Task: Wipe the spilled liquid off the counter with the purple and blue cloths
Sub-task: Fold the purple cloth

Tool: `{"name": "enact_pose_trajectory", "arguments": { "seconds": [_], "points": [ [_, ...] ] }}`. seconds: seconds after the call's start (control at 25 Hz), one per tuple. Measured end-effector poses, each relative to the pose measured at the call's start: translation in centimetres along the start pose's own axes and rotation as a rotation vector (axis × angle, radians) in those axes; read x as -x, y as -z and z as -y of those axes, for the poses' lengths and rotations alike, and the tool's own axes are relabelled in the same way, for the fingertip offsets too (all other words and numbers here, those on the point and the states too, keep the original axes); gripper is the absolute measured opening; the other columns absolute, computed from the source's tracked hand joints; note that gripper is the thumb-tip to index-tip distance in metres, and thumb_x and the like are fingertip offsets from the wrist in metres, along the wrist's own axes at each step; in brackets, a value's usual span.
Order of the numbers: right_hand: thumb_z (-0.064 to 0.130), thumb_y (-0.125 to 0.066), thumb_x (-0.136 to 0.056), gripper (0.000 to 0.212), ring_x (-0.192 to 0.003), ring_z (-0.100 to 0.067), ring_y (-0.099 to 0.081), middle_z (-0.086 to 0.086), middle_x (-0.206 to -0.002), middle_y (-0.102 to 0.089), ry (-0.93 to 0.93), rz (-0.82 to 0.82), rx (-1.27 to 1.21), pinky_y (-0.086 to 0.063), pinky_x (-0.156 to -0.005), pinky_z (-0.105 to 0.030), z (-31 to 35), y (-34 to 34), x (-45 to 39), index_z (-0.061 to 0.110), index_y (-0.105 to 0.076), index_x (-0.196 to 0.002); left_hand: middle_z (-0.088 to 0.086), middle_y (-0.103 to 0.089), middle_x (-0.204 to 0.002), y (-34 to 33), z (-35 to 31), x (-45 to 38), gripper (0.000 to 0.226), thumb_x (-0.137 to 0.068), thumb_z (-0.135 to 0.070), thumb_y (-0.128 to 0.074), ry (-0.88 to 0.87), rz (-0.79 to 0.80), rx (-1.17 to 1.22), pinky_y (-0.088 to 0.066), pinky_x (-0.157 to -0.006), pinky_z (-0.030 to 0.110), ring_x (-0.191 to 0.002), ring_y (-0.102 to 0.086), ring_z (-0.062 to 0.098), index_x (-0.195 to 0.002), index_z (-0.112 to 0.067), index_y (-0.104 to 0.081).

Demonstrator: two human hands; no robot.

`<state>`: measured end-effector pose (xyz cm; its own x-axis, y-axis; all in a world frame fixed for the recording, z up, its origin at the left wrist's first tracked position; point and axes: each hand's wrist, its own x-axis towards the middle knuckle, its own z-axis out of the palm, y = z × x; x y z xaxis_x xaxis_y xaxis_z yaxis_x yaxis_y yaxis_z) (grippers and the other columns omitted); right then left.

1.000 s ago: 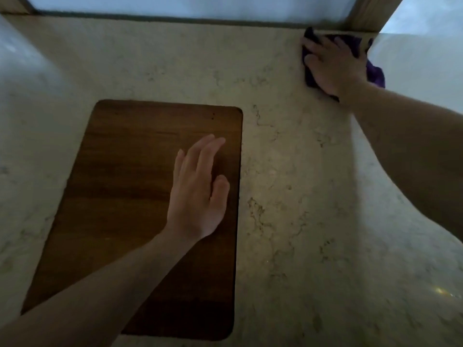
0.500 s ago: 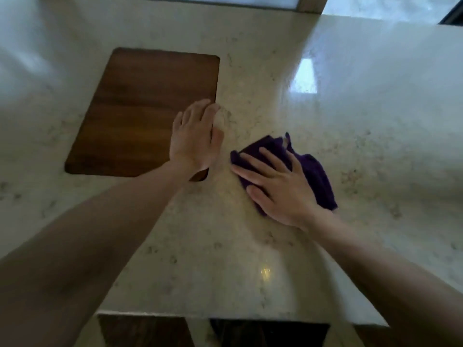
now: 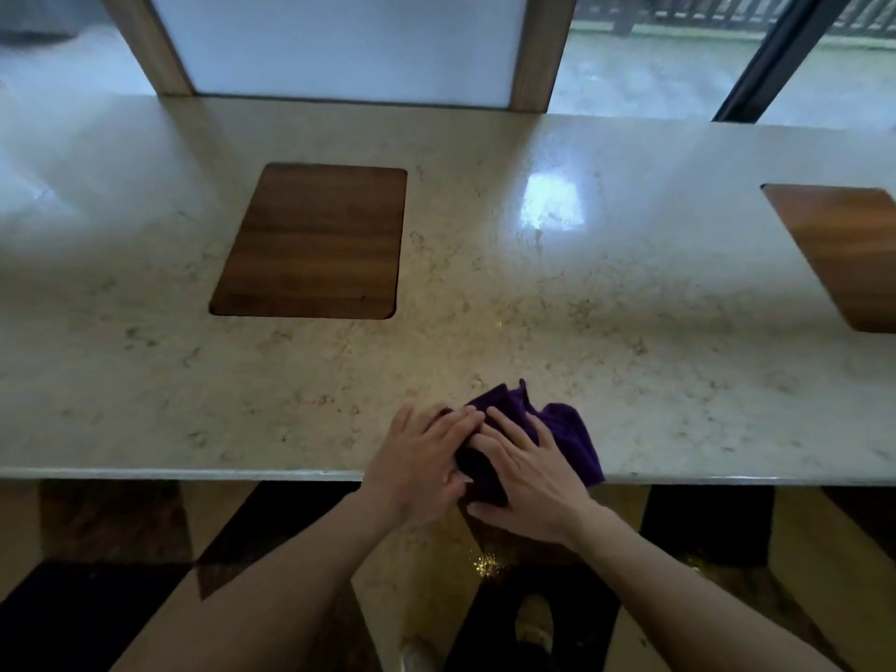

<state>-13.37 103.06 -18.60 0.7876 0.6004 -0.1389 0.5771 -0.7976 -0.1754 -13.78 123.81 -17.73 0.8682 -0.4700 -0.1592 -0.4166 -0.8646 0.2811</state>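
Observation:
The purple cloth point(image 3: 572, 438) lies bunched at the near edge of the pale marble counter point(image 3: 485, 293), part of it hanging over the edge. My right hand point(image 3: 526, 477) lies flat on the cloth with straight, spread fingers. My left hand point(image 3: 419, 460) rests beside it on the left, its straight fingertips touching the cloth's left side. No blue cloth is in view. I cannot make out any spilled liquid on the glossy surface.
A dark wooden board point(image 3: 315, 240) is set in the counter at the middle left, and a second wooden board point(image 3: 843, 249) at the far right. Wooden posts and a white panel point(image 3: 349, 46) stand behind the counter. The patterned floor point(image 3: 121, 550) shows below the edge.
My right hand has dragged the purple cloth from the far right corner back to the near edge. My left hand left the wooden board and came to the cloth. The view has pulled back.

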Motion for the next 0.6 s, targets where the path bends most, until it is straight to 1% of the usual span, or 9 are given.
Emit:
{"name": "enact_pose_trajectory", "arguments": {
  "seconds": [0.08, 0.12, 0.16, 0.24, 0.32, 0.4, 0.44, 0.52, 0.6],
  "points": [
    [0.060, -0.060, -0.078, 0.083, -0.152, -0.028, -0.008, 0.003, -0.161, -0.030, 0.001, 0.031, 0.082, -0.017, -0.116, -0.062, 0.6, -0.7, 2.9, 0.028, -0.030, -0.149, -0.005, -0.023, -0.164, -0.6, -1.2, 1.0, 0.079, -0.089, -0.053, -0.041, -0.046, 0.058, -0.101, -0.011, -0.121, 0.059, -0.150, -0.019, 0.025, -0.157, -0.034, -0.007],
    [0.055, -0.066, -0.075, 0.086, -0.151, -0.034, -0.012, 0.000, -0.162, -0.029, -0.041, 0.023, 0.115, -0.017, -0.115, -0.064, 0.7, -1.2, 4.3, 0.028, -0.032, -0.150, -0.003, -0.030, -0.161, -0.8, -1.9, 1.2, 0.084, -0.088, -0.051, -0.052, -0.058, 0.063, -0.145, -0.016, -0.119, 0.062, -0.148, -0.026, 0.027, -0.157, -0.035, -0.008],
    [0.048, -0.072, -0.072, 0.087, -0.150, -0.038, -0.018, -0.004, -0.162, -0.029, -0.108, -0.017, 0.122, -0.018, -0.113, -0.067, 0.4, -1.6, 5.4, 0.028, -0.035, -0.148, 0.000, -0.040, -0.156, -1.0, -2.6, 1.3, 0.087, -0.086, -0.048, -0.062, -0.052, 0.055, -0.185, -0.022, -0.117, 0.063, -0.143, -0.036, 0.028, -0.157, -0.034, -0.014],
    [0.035, -0.083, -0.065, 0.088, -0.142, -0.040, -0.033, -0.011, -0.155, -0.039, -0.253, -0.125, 0.092, -0.024, -0.109, -0.070, -1.1, -1.6, 7.1, 0.031, -0.042, -0.144, 0.003, -0.053, -0.146, -1.1, -3.7, 1.1, 0.077, -0.086, -0.044, -0.068, -0.019, 0.000, -0.258, -0.030, -0.113, 0.062, -0.133, -0.050, 0.030, -0.153, -0.030, -0.032],
    [0.028, -0.086, -0.067, 0.083, -0.131, -0.037, -0.047, -0.011, -0.143, -0.053, -0.269, -0.194, 0.089, -0.042, -0.100, -0.063, -2.6, -0.7, 7.5, 0.034, -0.047, -0.141, 0.005, -0.060, -0.136, -0.9, -4.3, 0.8, 0.064, -0.086, -0.040, -0.070, 0.007, -0.074, -0.335, -0.034, -0.111, 0.061, -0.127, -0.056, 0.030, -0.144, -0.027, -0.048],
    [0.029, -0.082, -0.074, 0.069, -0.120, -0.033, -0.055, -0.007, -0.132, -0.061, -0.231, -0.215, 0.089, -0.052, -0.089, -0.051, -3.1, 0.4, 7.4, 0.034, -0.053, -0.136, 0.006, -0.064, -0.127, -0.4, -5.1, 0.5, 0.055, -0.085, -0.034, -0.074, 0.036, -0.078, -0.387, -0.037, -0.111, 0.060, -0.122, -0.058, 0.030, -0.136, -0.024, -0.056],
    [0.031, -0.077, -0.078, 0.060, -0.114, -0.031, -0.058, -0.006, -0.128, -0.063, -0.222, -0.221, 0.079, -0.054, -0.084, -0.047, -2.8, 0.8, 7.4, 0.034, -0.055, -0.134, 0.006, -0.065, -0.123, -0.4, -5.7, 0.5, 0.050, -0.085, -0.033, -0.073, 0.055, -0.078, -0.388, -0.036, -0.111, 0.060, -0.120, -0.059, 0.030, -0.132, -0.025, -0.058],
    [0.033, -0.066, -0.082, 0.049, -0.101, -0.025, -0.061, -0.001, -0.119, -0.067, -0.227, -0.250, 0.027, -0.055, -0.077, -0.039, -2.2, 1.5, 8.2, 0.034, -0.056, -0.130, 0.004, -0.065, -0.122, -0.4, -7.3, 0.8, 0.039, -0.089, -0.033, -0.066, 0.099, -0.068, -0.306, -0.029, -0.114, 0.059, -0.121, -0.057, 0.029, -0.127, -0.028, -0.059],
    [0.026, -0.064, -0.085, 0.049, -0.099, -0.017, -0.059, 0.005, -0.117, -0.066, -0.261, -0.234, -0.091, -0.052, -0.081, -0.032, -2.2, 2.2, 9.7, 0.037, -0.052, -0.131, -0.002, -0.059, -0.128, -0.4, -8.7, 1.0, 0.037, -0.096, -0.037, -0.054, 0.166, -0.009, -0.182, -0.018, -0.119, 0.058, -0.130, -0.047, 0.025, -0.132, -0.033, -0.052]
  ]
}}
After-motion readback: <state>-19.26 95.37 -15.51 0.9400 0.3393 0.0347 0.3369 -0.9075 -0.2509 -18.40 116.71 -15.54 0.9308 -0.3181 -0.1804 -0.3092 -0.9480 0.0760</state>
